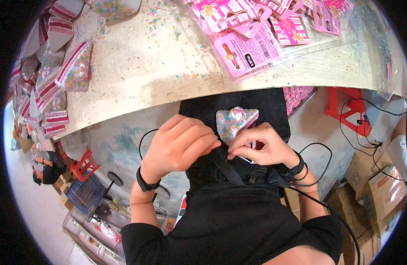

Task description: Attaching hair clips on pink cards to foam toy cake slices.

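Note:
On my black-clad lap rests a cake-slice-shaped ornament [232, 123] covered in pastel sprinkles. My right hand [263, 143] is over its near side, thumb and forefinger pinched together; whatever is in the pinch is too small to make out. Part of a pale edge shows beneath that hand. To the left, my left hand [181, 143] is raised with curled fingers, their tips closed and facing the right hand. Anything held in it is hidden. A small gap separates the two hands.
Ahead is a sprinkle-strewn table [137, 66]. More cake-slice ornaments [75, 68] are heaped at its left; pink header cards [245, 51] lie in clear plastic at the back right. A red stool [349, 110], black cables [375, 145] and cardboard boxes [382, 190] stand to my right.

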The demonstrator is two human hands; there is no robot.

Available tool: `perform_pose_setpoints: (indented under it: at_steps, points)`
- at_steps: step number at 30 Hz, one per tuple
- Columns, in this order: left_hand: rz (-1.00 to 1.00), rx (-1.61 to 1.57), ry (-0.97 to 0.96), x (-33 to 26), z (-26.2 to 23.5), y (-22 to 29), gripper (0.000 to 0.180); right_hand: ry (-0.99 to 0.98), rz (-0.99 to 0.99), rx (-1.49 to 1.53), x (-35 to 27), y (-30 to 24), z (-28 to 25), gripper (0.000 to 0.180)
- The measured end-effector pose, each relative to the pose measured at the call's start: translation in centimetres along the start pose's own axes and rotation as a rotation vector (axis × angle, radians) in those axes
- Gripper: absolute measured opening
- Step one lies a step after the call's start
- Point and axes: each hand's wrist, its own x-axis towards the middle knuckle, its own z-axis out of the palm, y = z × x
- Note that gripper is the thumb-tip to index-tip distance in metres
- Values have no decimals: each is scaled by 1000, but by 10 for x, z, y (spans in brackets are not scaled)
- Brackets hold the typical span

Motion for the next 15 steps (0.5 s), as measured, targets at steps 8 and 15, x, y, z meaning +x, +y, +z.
perform_pose_setpoints:
  at_steps: [8, 15]
  points:
    - [1, -44, -6, 2, 20, 15, 50, 48, 109, 98, -2, 1, 0, 8]
    - [46, 1, -65, 3, 8, 5, 41, 18, 65, 85, -1, 2, -1, 4]
